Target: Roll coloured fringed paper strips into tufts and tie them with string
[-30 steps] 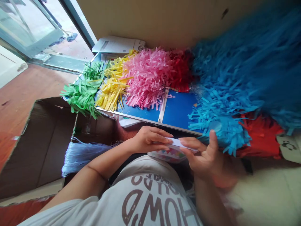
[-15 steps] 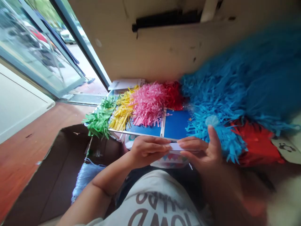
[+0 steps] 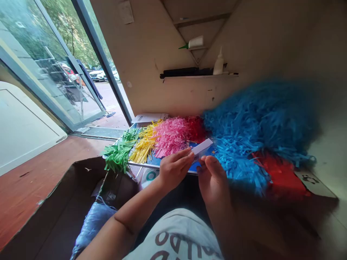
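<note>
My left hand (image 3: 176, 166) grips a folded white strip, perhaps paper or card (image 3: 202, 146), between thumb and fingers. Its free end points up and to the right, over the blue board (image 3: 195, 167). Close by the strip's lower edge is my right hand (image 3: 214, 177), fingers curled in toward the thumb. Whether it touches the strip or pinches something small cannot be made out. Beyond my hands lie fringed paper bundles on the board: green (image 3: 120, 150), yellow (image 3: 143, 144), pink (image 3: 172, 137) and dark red (image 3: 195, 129). To the right spreads a large blue fringe pile (image 3: 241, 141).
An open cardboard box (image 3: 62, 202) with a roll of pale blue twine (image 3: 94, 222) stands at lower left. Red material (image 3: 279, 177) lies at right. A wall shelf (image 3: 197, 76) holds a white nozzle bottle (image 3: 218, 64). A glass door (image 3: 65, 72) is at upper left.
The white strip has gone from level between both hands to tilted up rightward in my left hand. My right hand has moved left and its raised finger has lowered. The view has tipped upward.
</note>
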`<act>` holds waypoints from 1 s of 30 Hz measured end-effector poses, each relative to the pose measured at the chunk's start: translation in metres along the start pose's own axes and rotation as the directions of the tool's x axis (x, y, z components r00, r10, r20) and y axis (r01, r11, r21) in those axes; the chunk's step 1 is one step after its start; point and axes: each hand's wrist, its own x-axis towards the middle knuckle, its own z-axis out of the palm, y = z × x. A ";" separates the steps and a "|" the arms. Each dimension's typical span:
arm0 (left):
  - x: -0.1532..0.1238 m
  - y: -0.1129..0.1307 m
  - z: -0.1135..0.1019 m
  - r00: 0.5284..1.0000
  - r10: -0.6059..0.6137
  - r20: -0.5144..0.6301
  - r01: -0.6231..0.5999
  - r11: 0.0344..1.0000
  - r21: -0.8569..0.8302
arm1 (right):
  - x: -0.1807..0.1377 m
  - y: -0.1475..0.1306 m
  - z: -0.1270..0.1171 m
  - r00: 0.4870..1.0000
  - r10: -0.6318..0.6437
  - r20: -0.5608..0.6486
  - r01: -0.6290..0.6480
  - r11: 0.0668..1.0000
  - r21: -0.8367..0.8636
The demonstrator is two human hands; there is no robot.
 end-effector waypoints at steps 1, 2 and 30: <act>-0.003 0.000 0.003 1.000 0.001 0.012 -0.001 1.000 0.007 | 0.003 0.004 0.000 1.000 0.020 -0.009 -0.020 1.000 0.022; -0.006 0.000 0.004 1.000 0.002 0.025 -0.002 1.000 0.013 | 0.006 0.006 0.000 1.000 0.025 -0.015 -0.024 0.999 0.035; -0.019 0.007 0.014 0.992 -0.001 0.125 0.003 1.000 -0.015 | 0.009 0.002 -0.007 0.993 0.031 -0.114 -0.054 0.979 -0.198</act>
